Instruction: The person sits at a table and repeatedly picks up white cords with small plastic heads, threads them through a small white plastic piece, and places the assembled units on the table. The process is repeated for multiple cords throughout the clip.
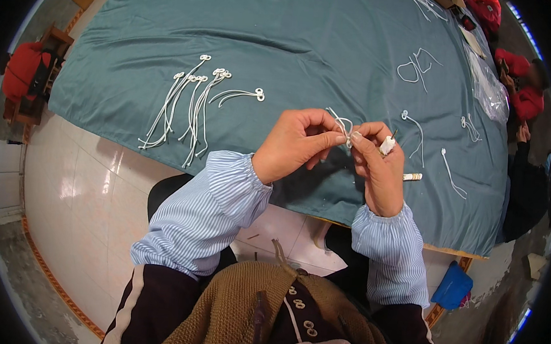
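Cord [349,140]: white, thin, glossy; gathered into a small tight head at the fingertips, with a narrow open loop and a loose end reaching toward 11 o'clock; held up near the middle of the view, above the near edge of the cloth [294,54].
Left hand [297,142]: coming in from 8 o'clock, pinching the cord between thumb and forefinger.
Right hand [378,168]: coming in from 5 o'clock, thumb and forefinger closed on the same cord, just beside the left fingertips.
White tool [387,145]: lodged in the right hand's fingers, dark thin tip pointing toward 1 o'clock.
Stick [413,177]: white, poking out past the right hand at 4 o'clock; cannot tell whether joined to the white tool.
Left group [196,115]: several similar cords at 9 o'clock, ring-like heads up, paired tails trailing toward 7 o'clock.
Right cords [422,133]: three, lying apart, between 3 and 4 o'clock.
Plain strands [418,67]: loosely curled, at 1 o'clock.
Hidden: most of the cord's head, behind thumbs; the curled lower fingers; most of the white tool's shaft.
Cut off: top bundle [426,4], at 1 o'clock, by the upper rim.
Hard to make out: how the held head is tied; too small.
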Motion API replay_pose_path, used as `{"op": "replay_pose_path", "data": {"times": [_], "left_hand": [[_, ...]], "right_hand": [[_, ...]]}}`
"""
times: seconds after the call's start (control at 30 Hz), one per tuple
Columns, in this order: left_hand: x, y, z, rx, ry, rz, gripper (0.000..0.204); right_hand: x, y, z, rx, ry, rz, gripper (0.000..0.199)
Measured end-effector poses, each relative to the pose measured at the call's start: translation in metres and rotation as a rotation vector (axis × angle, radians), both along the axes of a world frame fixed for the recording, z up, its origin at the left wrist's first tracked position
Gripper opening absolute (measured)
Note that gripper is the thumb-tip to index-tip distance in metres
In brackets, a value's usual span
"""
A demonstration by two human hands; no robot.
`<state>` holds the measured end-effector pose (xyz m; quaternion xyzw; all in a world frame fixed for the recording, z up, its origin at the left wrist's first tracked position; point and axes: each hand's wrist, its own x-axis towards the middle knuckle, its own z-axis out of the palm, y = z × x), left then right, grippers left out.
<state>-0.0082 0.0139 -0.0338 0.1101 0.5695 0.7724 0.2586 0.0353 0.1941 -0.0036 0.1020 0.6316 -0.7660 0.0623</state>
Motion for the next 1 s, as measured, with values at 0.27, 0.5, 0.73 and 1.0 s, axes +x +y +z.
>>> {"op": "replay_pose_path", "data": {"times": [0.27, 0.5, 0.73, 1.0], "left_hand": [[0.002, -0.001, 0.002, 0.089, -0.131, -0.052, 0.016], [0.004, 0.003, -0.004, 0.472, -0.428, -0.053, 0.02], [0.006, 0.005, -0.002, 0.187, -0.18, 0.054, 0.02], [0.008, 0.006, -0.004, 0.152, -0.275, -0.042, 0.018]], "right_hand": [[-0.005, -0.002, -0.005, -0.229, -0.024, -0.042, 0.011], [-0.004, -0.004, 0.001, -0.034, 0.005, -0.032, 0.016], [-0.006, -0.009, -0.001, 0.28, 0.268, -0.005, 0.013], [-0.019, 0.027, -0.005, -0.095, 0.07, -0.235, 0.021]]}}
